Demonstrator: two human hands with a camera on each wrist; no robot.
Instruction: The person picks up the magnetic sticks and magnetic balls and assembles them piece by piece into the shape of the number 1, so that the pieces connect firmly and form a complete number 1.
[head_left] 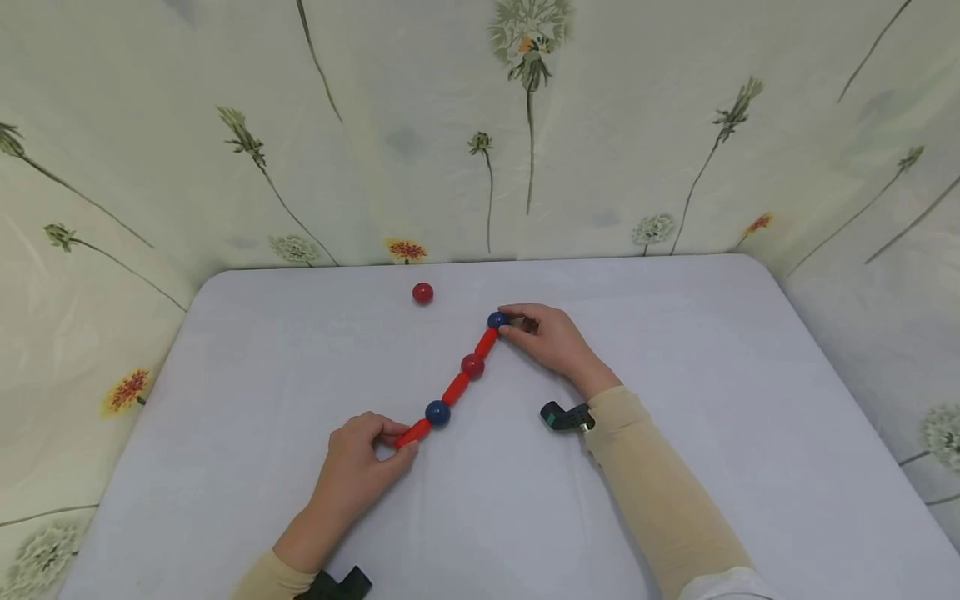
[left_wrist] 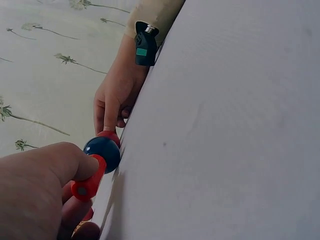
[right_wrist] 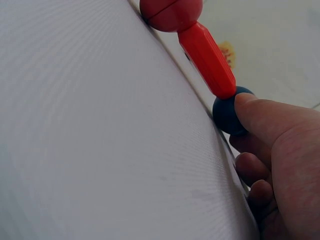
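A straight chain of red rods and balls slants over the white table between the two hands. From near to far come a red rod (head_left: pixel 413 434), a blue ball (head_left: pixel 438 412), a red rod (head_left: pixel 455 388), a red ball (head_left: pixel 472 366), a red rod (head_left: pixel 486 342) and a blue ball (head_left: pixel 497 320). My left hand (head_left: pixel 358 468) pinches the nearest rod between thumb and fingers; the left wrist view shows a grey disc in its free end. The far blue ball (right_wrist: pixel 229 116) is pinched by my right hand (head_left: pixel 553 340).
A loose red ball (head_left: pixel 423 292) lies near the back edge of the white table (head_left: pixel 675 350), left of the chain. A flowered curtain (head_left: pixel 420 167) hangs behind the table and along its sides. Dark devices (head_left: pixel 566 416) sit at both wrists.
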